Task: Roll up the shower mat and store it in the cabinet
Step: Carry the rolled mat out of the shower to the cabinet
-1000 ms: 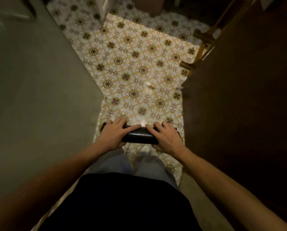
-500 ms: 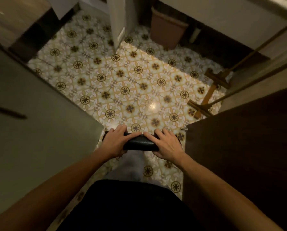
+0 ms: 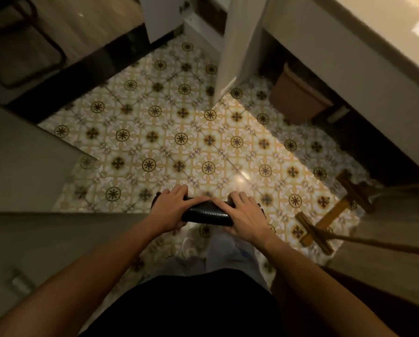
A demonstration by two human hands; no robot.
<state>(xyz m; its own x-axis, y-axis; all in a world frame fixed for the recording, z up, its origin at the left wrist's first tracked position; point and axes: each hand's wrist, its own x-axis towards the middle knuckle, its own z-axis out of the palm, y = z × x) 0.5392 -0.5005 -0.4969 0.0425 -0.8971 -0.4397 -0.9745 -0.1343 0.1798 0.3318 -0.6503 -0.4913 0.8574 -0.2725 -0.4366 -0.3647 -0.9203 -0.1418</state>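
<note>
The shower mat (image 3: 207, 214) is a dark, textured roll held level in front of my body, above the patterned tile floor. My left hand (image 3: 168, 210) wraps its left end and my right hand (image 3: 243, 217) covers its right end; only the middle strip of the roll shows between them. A white cabinet door (image 3: 237, 45) stands ajar at the top centre, under a long pale counter (image 3: 349, 45). The inside of the cabinet is dark and mostly hidden.
A brown bin (image 3: 298, 96) sits under the counter. A wooden stand (image 3: 325, 215) with crossed feet is on the floor at my right. Grey walls (image 3: 21, 166) close in on the left, and a dark doorstep (image 3: 82, 76) crosses the upper left.
The view has lifted and moved forward out of the narrow passage, so the cabinet door, counter and bin now show. Both hands keep the same hold on the rolled mat.
</note>
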